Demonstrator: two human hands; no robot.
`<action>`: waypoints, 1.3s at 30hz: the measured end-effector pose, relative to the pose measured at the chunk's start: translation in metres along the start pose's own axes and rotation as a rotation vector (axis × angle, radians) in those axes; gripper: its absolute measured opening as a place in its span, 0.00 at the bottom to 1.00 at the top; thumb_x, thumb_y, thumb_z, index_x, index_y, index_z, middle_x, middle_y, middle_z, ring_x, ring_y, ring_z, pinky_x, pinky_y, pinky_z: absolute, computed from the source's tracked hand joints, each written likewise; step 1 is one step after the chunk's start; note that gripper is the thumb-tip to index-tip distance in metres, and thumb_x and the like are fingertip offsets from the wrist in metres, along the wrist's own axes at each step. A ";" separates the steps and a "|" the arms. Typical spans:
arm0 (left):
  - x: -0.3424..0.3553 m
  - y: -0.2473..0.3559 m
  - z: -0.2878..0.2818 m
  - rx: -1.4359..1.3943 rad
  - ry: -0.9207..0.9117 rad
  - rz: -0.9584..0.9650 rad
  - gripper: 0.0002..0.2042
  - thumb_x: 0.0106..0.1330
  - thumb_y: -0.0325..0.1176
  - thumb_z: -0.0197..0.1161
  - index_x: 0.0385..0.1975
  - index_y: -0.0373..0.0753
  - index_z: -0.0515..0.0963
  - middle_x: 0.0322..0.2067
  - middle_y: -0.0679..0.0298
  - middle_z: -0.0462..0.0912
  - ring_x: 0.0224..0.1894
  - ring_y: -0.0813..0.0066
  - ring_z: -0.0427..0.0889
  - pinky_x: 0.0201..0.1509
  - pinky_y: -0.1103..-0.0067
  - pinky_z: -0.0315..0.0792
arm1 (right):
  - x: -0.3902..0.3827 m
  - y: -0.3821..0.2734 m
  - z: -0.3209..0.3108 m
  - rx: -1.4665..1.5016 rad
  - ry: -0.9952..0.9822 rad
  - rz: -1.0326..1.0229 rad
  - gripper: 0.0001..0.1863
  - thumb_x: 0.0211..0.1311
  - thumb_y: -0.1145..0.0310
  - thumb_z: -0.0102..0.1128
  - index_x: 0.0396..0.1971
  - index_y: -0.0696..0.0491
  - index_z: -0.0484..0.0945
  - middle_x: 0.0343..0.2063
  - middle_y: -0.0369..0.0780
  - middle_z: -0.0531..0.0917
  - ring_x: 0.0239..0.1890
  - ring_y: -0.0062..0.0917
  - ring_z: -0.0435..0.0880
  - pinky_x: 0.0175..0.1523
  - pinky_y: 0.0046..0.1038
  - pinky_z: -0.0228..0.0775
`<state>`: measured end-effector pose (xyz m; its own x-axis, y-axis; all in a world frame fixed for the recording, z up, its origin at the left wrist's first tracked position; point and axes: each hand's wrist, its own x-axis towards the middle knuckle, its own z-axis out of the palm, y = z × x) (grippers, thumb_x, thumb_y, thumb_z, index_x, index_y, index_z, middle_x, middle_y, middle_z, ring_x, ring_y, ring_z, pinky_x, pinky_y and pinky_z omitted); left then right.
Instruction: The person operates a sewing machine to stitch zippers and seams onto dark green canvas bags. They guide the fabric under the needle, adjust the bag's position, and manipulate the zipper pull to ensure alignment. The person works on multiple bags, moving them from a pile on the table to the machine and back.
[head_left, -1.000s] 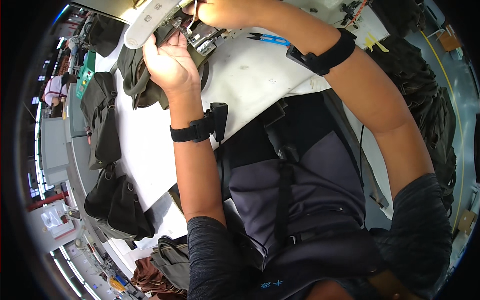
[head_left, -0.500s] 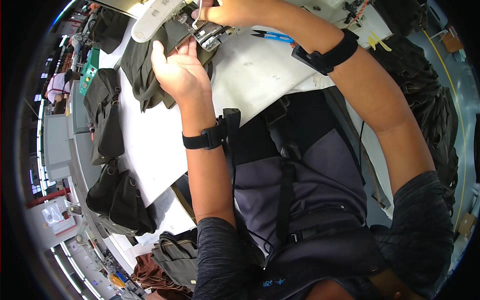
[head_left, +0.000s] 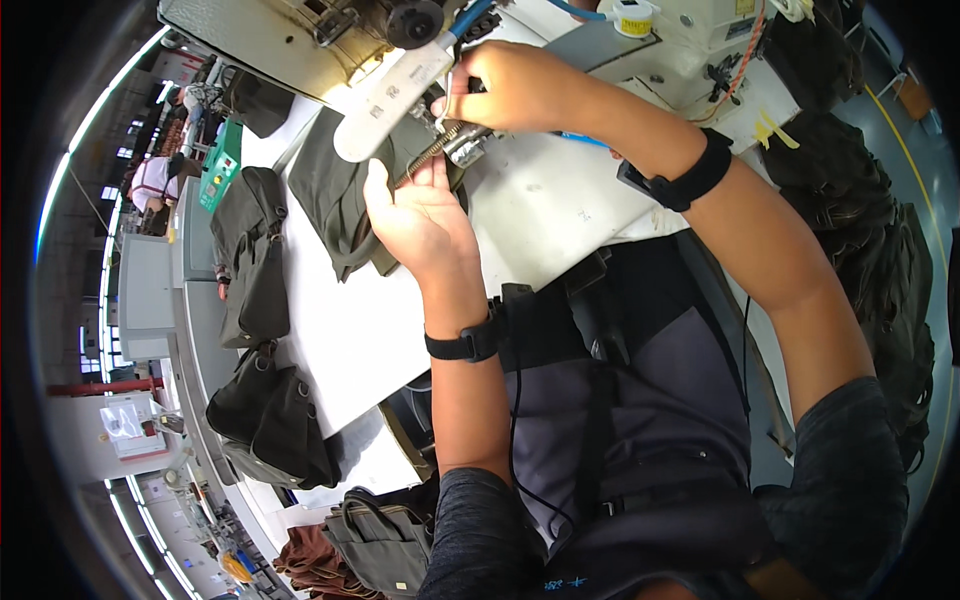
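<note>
My left hand lies palm up beside the sewing machine's work point, its fingers stretched out under a zipper and its thumb apart. The zipper runs along the edge of a dark olive fabric piece, which is bunched to the left of that hand. My right hand is at the needle area of the sewing machine, fingers bent and closed beside a thin pale curved part. What its fingertips grip is hidden. A shiny metal attachment sits just below them.
White worktable lies under the work. Dark bags line its left side, with a grey-green bag below. Dark fabric is heaped at right. A small white tub stands at the back. Another person is far left.
The view has shifted, so the scene sits lower and further right, and more of the machine shows. Both hands keep nearly the same place at the machine.
</note>
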<state>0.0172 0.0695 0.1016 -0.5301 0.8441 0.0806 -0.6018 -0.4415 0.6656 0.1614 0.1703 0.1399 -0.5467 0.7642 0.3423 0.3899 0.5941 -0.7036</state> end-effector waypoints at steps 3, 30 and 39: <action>-0.001 0.009 0.003 -0.063 0.030 -0.090 0.25 0.80 0.43 0.53 0.67 0.31 0.69 0.67 0.50 0.73 0.70 0.55 0.71 0.81 0.60 0.58 | 0.004 0.010 0.004 0.018 0.040 -0.085 0.17 0.66 0.54 0.70 0.32 0.55 0.89 0.25 0.41 0.87 0.31 0.28 0.83 0.41 0.32 0.73; -0.031 0.001 0.001 0.005 -0.003 -0.034 0.27 0.84 0.47 0.50 0.69 0.29 0.67 0.67 0.51 0.74 0.70 0.62 0.71 0.81 0.63 0.59 | 0.001 0.007 0.002 0.080 0.041 -0.087 0.14 0.54 0.57 0.70 0.26 0.54 0.85 0.27 0.44 0.88 0.34 0.41 0.88 0.43 0.38 0.79; -0.011 -0.031 0.012 0.051 0.025 -0.029 0.25 0.85 0.45 0.50 0.71 0.30 0.69 0.69 0.61 0.75 0.70 0.70 0.71 0.78 0.70 0.59 | 0.021 0.032 0.023 -0.468 0.007 -0.074 0.18 0.62 0.60 0.55 0.47 0.48 0.88 0.46 0.47 0.90 0.52 0.46 0.87 0.57 0.59 0.71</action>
<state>0.0487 0.0781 0.0888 -0.5281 0.8481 0.0426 -0.5859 -0.4003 0.7047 0.1449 0.1997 0.1102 -0.5812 0.7165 0.3857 0.6430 0.6949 -0.3219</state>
